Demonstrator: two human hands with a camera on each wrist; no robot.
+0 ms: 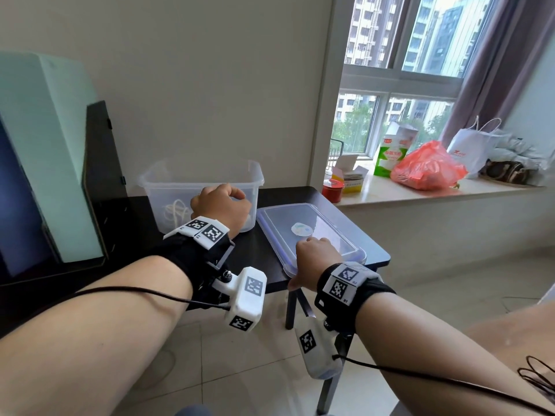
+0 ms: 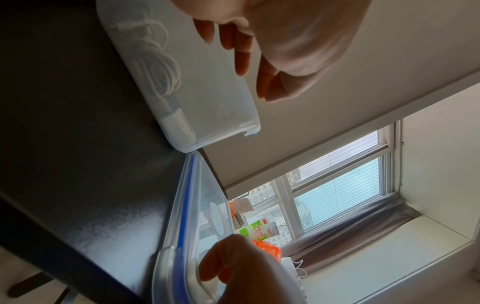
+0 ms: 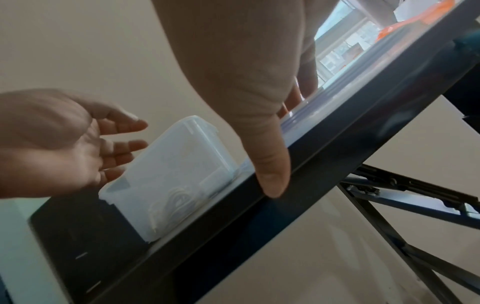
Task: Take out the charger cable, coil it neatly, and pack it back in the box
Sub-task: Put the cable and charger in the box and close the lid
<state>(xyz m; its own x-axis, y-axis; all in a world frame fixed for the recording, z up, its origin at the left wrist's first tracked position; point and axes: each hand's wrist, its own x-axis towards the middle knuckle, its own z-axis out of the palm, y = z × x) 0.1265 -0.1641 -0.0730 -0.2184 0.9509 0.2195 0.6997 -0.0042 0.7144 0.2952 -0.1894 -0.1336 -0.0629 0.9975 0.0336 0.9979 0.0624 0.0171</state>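
A clear plastic box (image 1: 201,183) stands open on the black table (image 1: 264,265). Inside it, at the left, lies a loosely bunched white charger cable (image 1: 177,210) with its white plug (image 2: 178,125) at the box's right end. My left hand (image 1: 222,205) hovers over the box's front rim, its fingers (image 2: 241,55) relaxed and loosely bent, holding nothing. The box's lid (image 1: 330,223), clear with a blue seal, lies flat on the table to the right of the box. My right hand (image 1: 313,253) rests on the lid's near end, and its thumb (image 3: 270,170) points down beside the table edge.
A tall pale appliance with a black panel (image 1: 45,145) stands at the table's left end. On the windowsill to the right are a red tin (image 1: 332,187), a red plastic bag (image 1: 426,166), a green carton and a white bag. Tiled floor lies below the folding table.
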